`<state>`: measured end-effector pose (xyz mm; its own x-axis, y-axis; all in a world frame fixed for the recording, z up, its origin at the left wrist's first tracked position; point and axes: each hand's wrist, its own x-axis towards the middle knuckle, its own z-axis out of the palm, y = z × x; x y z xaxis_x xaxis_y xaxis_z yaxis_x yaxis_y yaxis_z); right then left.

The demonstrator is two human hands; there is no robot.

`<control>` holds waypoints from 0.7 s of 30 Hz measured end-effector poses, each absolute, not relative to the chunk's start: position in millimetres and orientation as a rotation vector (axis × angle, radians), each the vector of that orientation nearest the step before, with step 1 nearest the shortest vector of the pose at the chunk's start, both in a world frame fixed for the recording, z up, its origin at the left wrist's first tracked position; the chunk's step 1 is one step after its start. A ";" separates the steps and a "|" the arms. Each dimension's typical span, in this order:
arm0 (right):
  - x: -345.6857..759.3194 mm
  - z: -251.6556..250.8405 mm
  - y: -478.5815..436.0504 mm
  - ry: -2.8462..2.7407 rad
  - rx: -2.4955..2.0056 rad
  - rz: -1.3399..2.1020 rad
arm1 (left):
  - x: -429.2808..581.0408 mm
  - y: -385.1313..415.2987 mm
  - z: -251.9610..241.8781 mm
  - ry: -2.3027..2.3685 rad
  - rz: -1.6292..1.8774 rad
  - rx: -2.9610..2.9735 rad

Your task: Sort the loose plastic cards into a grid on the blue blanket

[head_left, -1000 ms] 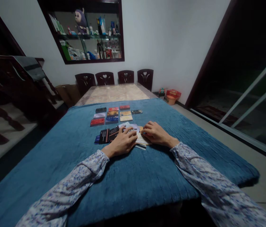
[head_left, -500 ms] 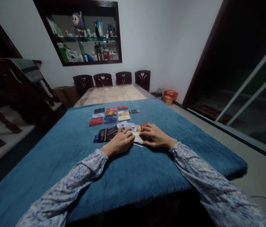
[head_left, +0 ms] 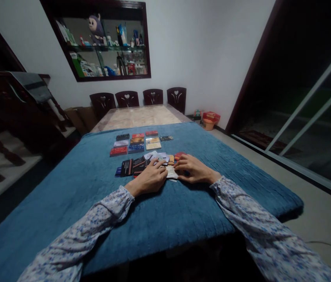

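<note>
A pile of mixed cards lies on the blue cloth in front of me. Between my hands are some white cards [head_left: 171,172], lying nearly level. My left hand [head_left: 150,177] has its curled fingers on their left side, covering part of the pile. From the other side my right hand [head_left: 193,169] closes its bent fingers and thumb on their right edge. Black cards [head_left: 127,167] with a brown stripe fan out left of my left hand, over a blue card [head_left: 118,171]. A red card [head_left: 178,155] and a yellow card [head_left: 171,159] peek out beyond my fingers.
Farther up the cloth [head_left: 100,211] stand sorted card stacks, among them red cards [head_left: 118,151], blue cards [head_left: 136,148] and cream cards [head_left: 153,145]. A single dark card [head_left: 166,138] lies to their right. Chairs [head_left: 152,97] line the table's far end.
The pale card edge that stuck out below the white cards now shows less. My fingers have shifted only slightly, and the view has turned a little.
</note>
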<state>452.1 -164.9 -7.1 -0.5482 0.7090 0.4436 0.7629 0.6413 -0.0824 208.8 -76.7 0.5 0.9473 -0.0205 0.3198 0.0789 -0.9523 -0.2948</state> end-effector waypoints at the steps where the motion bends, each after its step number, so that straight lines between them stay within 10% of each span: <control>1: 451.6 -6.2 -165.6 -2.427 -1.163 -0.171 | 209.4 -76.9 0.8 -0.018 -0.455 -2.769; 21: 448.5 -6.4 -164.0 -2.346 -1.073 -0.383 | 209.4 -78.5 4.9 -0.165 -0.621 -2.779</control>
<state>448.5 -164.0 -6.4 -0.5462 0.6139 0.5699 0.7633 0.6450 0.0368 209.4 -78.5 4.9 0.9005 0.0486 0.4322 0.1728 -0.9520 -0.2528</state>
